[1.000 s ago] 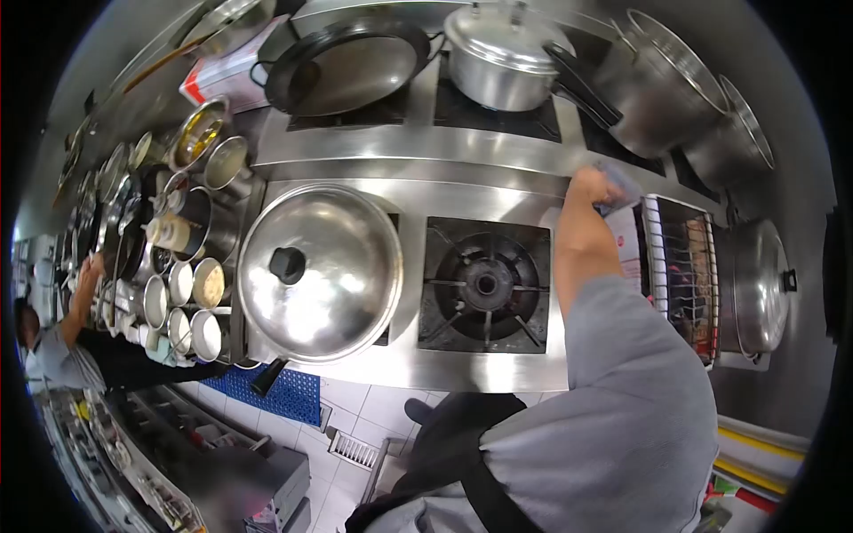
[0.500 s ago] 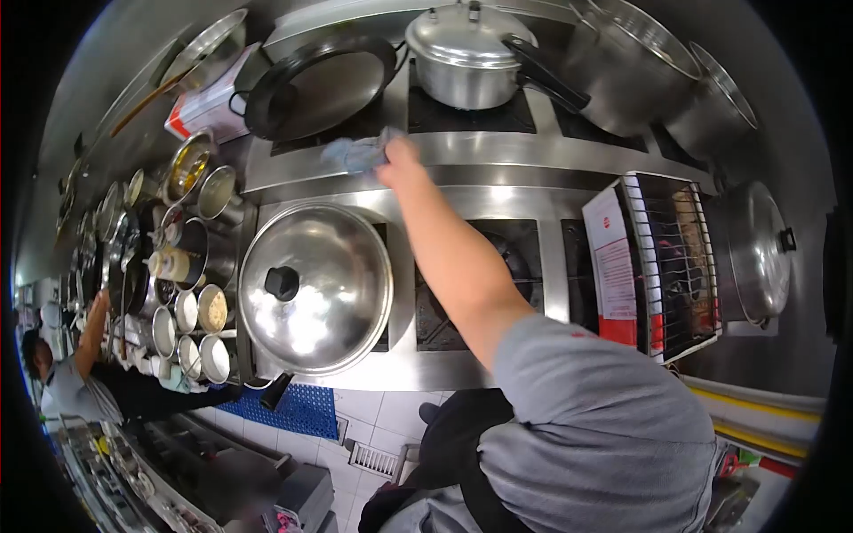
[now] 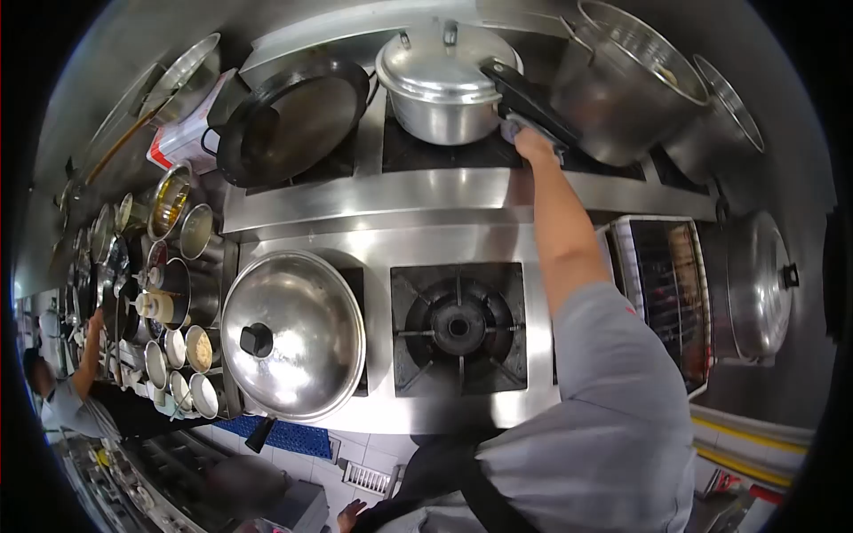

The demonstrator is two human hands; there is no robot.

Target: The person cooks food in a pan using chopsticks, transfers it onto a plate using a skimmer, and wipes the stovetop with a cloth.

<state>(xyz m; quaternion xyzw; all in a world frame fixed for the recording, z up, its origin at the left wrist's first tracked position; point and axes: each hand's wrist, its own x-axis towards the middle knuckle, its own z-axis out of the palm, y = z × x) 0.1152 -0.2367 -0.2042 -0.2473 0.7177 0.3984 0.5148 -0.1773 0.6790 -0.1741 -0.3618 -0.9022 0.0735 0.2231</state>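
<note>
My right hand [image 3: 536,145] reaches to the back of the stove, closed on a bluish-grey cloth [image 3: 510,131]. It is just under the black handle [image 3: 533,102] of a lidded silver pressure cooker [image 3: 442,115]; whether the hand touches the handle cannot be made out. Low at the bottom edge, my left hand [image 3: 352,513] hangs beside my dark apron, its fingers partly visible and apart, holding nothing I can see. In front of my body lies a bare black gas burner [image 3: 458,327]. A large domed lid [image 3: 306,306] with a black knob covers the pan to its left.
A dark wok [image 3: 298,124] sits at the back left, tall steel pots [image 3: 613,111] at the back right. A wire rack [image 3: 671,284] and a lidded pot [image 3: 757,284] are on the right. Small bowls [image 3: 203,395] and bottles line the left, where another person [image 3: 75,400] stands.
My right hand has swept the cloth rightward along the back ledge, from near the wok to below the cooker's handle. The burner is now uncovered by my arm, and my left hand has appeared.
</note>
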